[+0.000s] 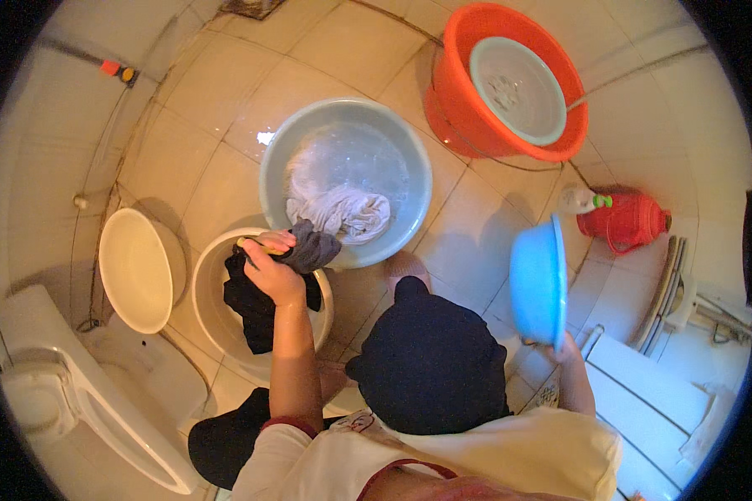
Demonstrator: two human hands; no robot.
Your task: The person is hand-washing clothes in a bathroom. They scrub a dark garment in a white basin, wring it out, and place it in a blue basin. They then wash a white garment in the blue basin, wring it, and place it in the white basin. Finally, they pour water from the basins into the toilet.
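Observation:
My left hand (274,269) is closed around a dark grey cloth (310,247), with a bit of yellow showing by the fingers. It is above the rim of a cream basin (202,294) that holds black clothing (254,307). Out to the right, my right hand (564,351) grips the rim of a blue plastic basin (536,282), which is tilted on its side. Between them, a large pale blue basin (423,169) on the tiled floor holds water and a wrung-looking white cloth (357,213). Part of the grey cloth overlaps this basin's near edge.
An orange-red tub (454,119) with a pale basin (520,91) inside stands at the upper right. Near it are a red container (626,219) and a bottle with a green top (579,199). An off-white basin (135,269) and a white ceramic fixture (88,401) are at left.

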